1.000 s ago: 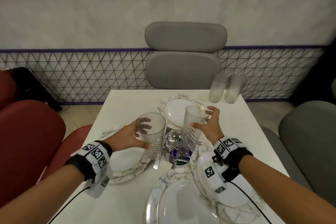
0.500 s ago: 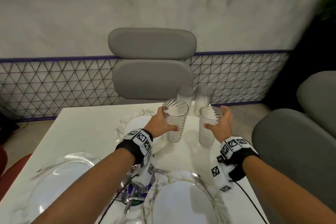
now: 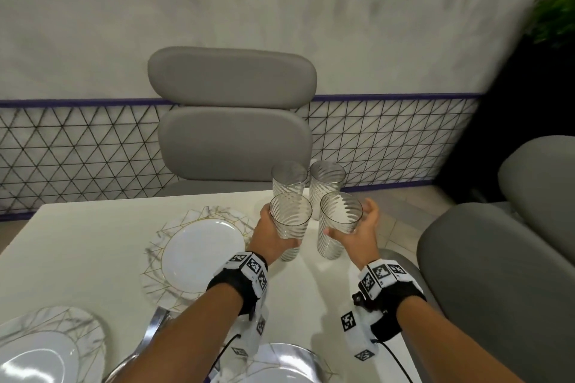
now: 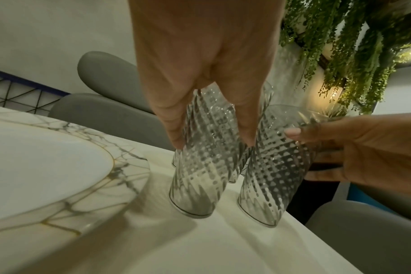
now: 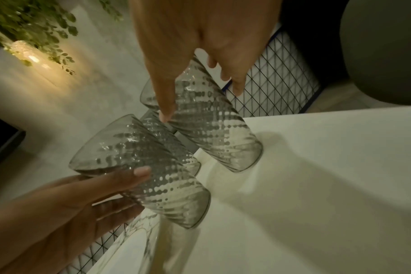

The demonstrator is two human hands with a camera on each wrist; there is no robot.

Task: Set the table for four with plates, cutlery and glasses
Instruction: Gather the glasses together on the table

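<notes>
With each hand (image 3: 273, 238) (image 3: 357, 238) gripping one glass (image 3: 290, 221) (image 3: 337, 224), lower both bases flat onto the table (image 3: 93, 227), clear of the rear glasses (image 3: 308, 179), then release.

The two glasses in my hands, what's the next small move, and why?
Probably let go of both. The left hand and right hand each grip a glass whose base appears to rest on the table, beside two other glasses.

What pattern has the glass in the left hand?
Clear glass with spiral ribbing; the left wrist view shows it best.
</notes>
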